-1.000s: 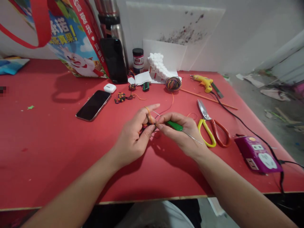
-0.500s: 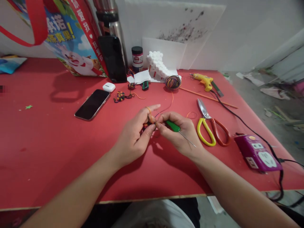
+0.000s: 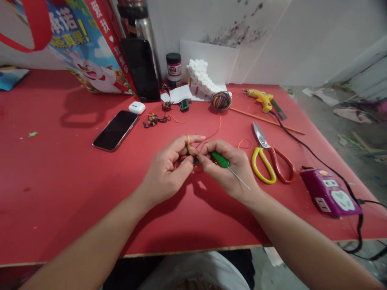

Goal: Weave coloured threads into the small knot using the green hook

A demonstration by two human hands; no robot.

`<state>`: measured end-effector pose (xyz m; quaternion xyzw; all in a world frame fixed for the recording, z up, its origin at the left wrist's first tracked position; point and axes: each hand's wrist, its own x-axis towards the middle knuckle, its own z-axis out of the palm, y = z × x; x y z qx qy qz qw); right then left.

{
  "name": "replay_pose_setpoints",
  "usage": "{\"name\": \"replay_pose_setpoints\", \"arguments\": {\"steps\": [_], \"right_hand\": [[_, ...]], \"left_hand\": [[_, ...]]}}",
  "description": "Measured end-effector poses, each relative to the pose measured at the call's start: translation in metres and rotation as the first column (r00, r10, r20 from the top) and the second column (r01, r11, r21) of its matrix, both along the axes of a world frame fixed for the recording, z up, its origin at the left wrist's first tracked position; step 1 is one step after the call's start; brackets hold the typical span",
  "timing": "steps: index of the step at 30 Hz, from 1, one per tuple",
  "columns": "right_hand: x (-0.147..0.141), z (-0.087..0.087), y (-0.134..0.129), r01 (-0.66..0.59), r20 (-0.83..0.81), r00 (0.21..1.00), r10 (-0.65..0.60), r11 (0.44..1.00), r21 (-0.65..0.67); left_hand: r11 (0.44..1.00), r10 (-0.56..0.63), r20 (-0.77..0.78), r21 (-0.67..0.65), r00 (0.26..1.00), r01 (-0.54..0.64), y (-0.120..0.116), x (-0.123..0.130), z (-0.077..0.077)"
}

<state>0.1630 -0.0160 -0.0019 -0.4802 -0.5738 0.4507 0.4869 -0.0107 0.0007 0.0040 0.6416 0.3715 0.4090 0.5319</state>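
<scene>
A small multicoloured crochet piece [image 3: 182,160] is pinched between the thumb and fingers of my left hand [image 3: 166,167], which hide most of it. Orange yarn [image 3: 188,146] loops over the left index finger, which points out to the right. My right hand [image 3: 229,163] is closed around a green-handled crochet hook [image 3: 221,159]; its thin metal shaft points back toward the wrist. Thumb and index fingertip of that hand pinch at the edge of the piece, touching the left fingertips. A strand runs from the hands up to a ball of variegated yarn [image 3: 220,100].
Scissors [image 3: 266,155] lie right of my hands, with a purple power adapter [image 3: 331,192] beyond them. A yellow glue gun [image 3: 260,98] and an orange stick [image 3: 269,121] are behind. A phone [image 3: 116,131], an earbud case [image 3: 137,107] and another crochet piece [image 3: 151,119] lie left.
My left fingers have shifted slightly left and loosened around the piece, so more of its dark edge shows. The right hand keeps its hold. The view has tilted a little.
</scene>
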Motion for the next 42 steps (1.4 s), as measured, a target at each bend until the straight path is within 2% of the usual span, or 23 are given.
{"name": "replay_pose_setpoints", "arguments": {"steps": [4, 10, 13, 19, 26, 31, 34, 36, 38, 41, 42], "right_hand": [[0.003, 0.004, 0.001, -0.039, -0.090, 0.995, 0.032, 0.995, -0.086], [0.000, -0.001, 0.000, -0.020, -0.044, 0.999, 0.020, 1.000, 0.008], [0.000, 0.000, 0.001, -0.040, -0.060, 0.997, 0.039, 0.999, -0.028], [0.002, 0.003, 0.002, -0.118, -0.269, 0.960, 0.082, 0.986, -0.121], [0.005, -0.002, 0.004, -0.164, -0.345, 0.934, 0.094, 0.970, -0.178], [0.002, -0.006, 0.005, -0.247, -0.507, 0.858, 0.080, 0.930, -0.272], [0.002, -0.007, 0.004, -0.275, -0.535, 0.841, 0.078, 0.913, -0.300], [0.003, -0.007, 0.004, -0.237, -0.486, 0.871, 0.073, 0.929, -0.285], [0.006, -0.007, 0.004, -0.116, -0.370, 0.929, 0.023, 0.966, -0.231], [0.008, -0.002, 0.003, 0.107, -0.163, 0.979, -0.125, 0.987, -0.117], [0.008, 0.000, 0.002, 0.126, -0.120, 0.983, -0.137, 0.987, -0.098]], "left_hand": [[0.998, -0.012, 0.073, -0.059, 0.997, 0.016, 0.001, 0.001, 0.002], [0.998, -0.002, 0.031, -0.062, 1.000, 0.004, 0.001, 0.003, 0.003], [1.000, -0.002, -0.011, -0.011, 1.000, 0.002, 0.001, 0.002, 0.003], [1.000, -0.021, -0.001, 0.006, 1.000, 0.021, 0.000, 0.000, 0.005], [0.990, -0.021, 0.141, -0.133, 0.990, 0.040, 0.001, 0.003, 0.003], [0.967, 0.002, 0.284, -0.245, 0.959, 0.070, 0.004, 0.003, -0.003], [0.957, -0.007, 0.311, -0.273, 0.951, 0.096, 0.004, 0.002, -0.003], [0.960, 0.008, 0.288, -0.270, 0.958, 0.073, 0.003, 0.002, -0.002], [0.970, 0.056, 0.213, -0.243, 0.976, -0.002, 0.002, 0.003, 0.000], [0.983, 0.154, 0.055, -0.108, 0.986, -0.148, -0.001, 0.004, 0.004], [0.983, 0.180, 0.010, -0.043, 0.984, -0.180, -0.002, 0.004, 0.005]]}}
